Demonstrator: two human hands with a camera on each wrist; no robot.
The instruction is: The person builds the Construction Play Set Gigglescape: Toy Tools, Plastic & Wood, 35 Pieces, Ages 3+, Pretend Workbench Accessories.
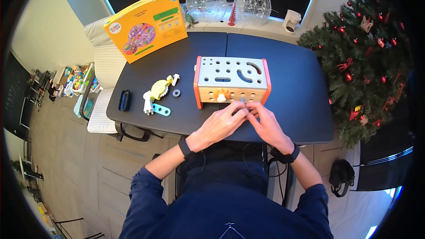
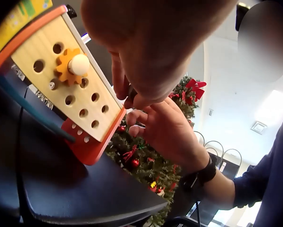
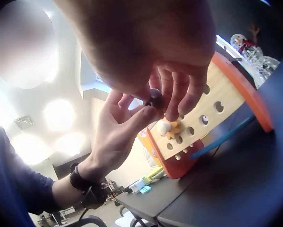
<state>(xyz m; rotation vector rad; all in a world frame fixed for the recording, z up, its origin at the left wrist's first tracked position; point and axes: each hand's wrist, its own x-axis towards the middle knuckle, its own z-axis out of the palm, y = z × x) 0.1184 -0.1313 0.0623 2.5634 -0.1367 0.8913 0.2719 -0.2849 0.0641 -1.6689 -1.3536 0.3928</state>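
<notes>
Both hands meet just in front of the wooden toy workbench (image 1: 232,94), near its right end. Fingertips of the left hand (image 1: 223,126) and right hand (image 1: 268,129) pinch a small dark grey round piece (image 3: 155,98) between them. Fingers cover most of it, so I cannot tell its exact kind. The workbench has red end panels, a grey top with holes and slots, and a light wooden front with round holes. An orange gear (image 2: 66,66) with a cream knob (image 2: 78,65) sits on that front, left of the hands.
On the table's left lie a yellow-green toy piece (image 1: 160,89), a white bolt (image 1: 175,79), a grey nut (image 1: 176,93), a white piece (image 1: 148,102), a teal strip with holes (image 1: 162,109) and a black case (image 1: 125,100). A yellow box (image 1: 148,26) stands behind.
</notes>
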